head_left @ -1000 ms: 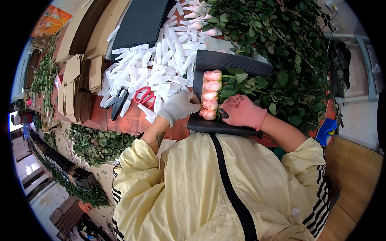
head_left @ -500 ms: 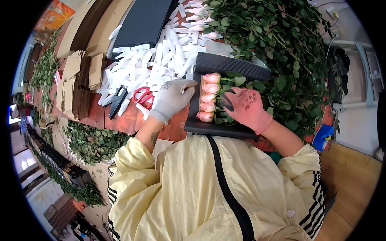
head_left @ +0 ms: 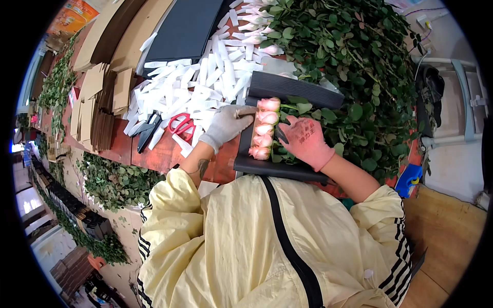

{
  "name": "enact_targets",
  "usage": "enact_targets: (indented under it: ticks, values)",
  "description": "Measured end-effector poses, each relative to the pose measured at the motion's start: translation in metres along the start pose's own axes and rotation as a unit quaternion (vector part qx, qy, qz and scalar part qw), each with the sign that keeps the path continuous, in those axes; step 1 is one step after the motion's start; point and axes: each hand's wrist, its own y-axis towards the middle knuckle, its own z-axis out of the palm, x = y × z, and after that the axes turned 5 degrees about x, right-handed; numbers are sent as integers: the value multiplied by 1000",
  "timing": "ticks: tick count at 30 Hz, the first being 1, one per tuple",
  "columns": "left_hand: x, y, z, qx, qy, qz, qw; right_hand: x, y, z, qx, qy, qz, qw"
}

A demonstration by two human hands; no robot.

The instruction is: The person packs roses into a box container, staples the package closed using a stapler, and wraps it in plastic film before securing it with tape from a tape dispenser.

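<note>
A row of several pink roses (head_left: pixel 264 124) lies on a black wrapping sheet (head_left: pixel 280 167), blooms to the left and leafy stems to the right. My left hand (head_left: pixel 226 126), in a grey glove, is at the bloom end by the sheet's left edge. Its fingers are bent together with the tips near the top bloom, and what they pinch, if anything, is hidden. My right hand (head_left: pixel 306 142), in a pink glove with dark fingertips, curls over the stems and leaves just behind the blooms. The stems under its fingers are mostly covered.
White paper sleeves (head_left: pixel 200 87) are heaped beyond my left hand, with red-handled scissors (head_left: pixel 182 127) and a black stapler-like tool (head_left: pixel 148 132) beside them. Leafy rose stems (head_left: pixel 354 51) pile up at right. Cardboard pieces (head_left: pixel 95 108) and dark sheets (head_left: pixel 182 31) stand at left.
My right hand has shifted slightly left, closer to the blooms. My left hand has moved a little down and right, its fingers still at the bloom end. The roses remain in their row.
</note>
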Motion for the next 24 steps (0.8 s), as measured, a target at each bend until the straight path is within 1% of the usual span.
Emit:
enact_targets:
  ticks: [2,3,4,5,7,8,9,11,12,16,18,20,22,24]
  values:
    - [3,-3,2,-25,24,66,997,2,0,-1,8,-1,9,1000]
    - [-13,-11,1,-23,24,68,997,3,-1,-1,14,1,8,1000]
    - [-33,-25,-1,-31,152,106,982,1,0,-1,19,1,9,1000]
    - [-54,-39,-2,-37,275,142,950,0,0,1,20,1,13,1000]
    - [-80,-61,7,65,225,193,953,-2,-1,10,-62,-19,-30,997]
    - [-75,-63,15,79,246,198,946,-1,-1,3,-42,-21,-30,998]
    - [-73,-63,16,77,246,198,946,0,0,0,-43,-23,-33,998]
    - [-78,-62,11,159,306,93,934,1,3,-3,35,-15,-15,999]
    - [-77,-60,10,168,325,94,926,1,4,-3,32,-16,-13,999]
    - [-69,-56,12,173,303,81,934,2,4,0,26,-13,-13,1000]
    - [-64,-56,13,159,281,109,940,5,5,0,21,-9,-14,1000]
    - [-68,-57,12,164,282,102,940,8,7,2,44,-26,-17,999]
    - [-69,-58,10,168,285,96,939,7,6,1,23,-26,-28,999]
    - [-66,-57,12,93,221,131,962,7,-1,-4,2,-28,-36,999]
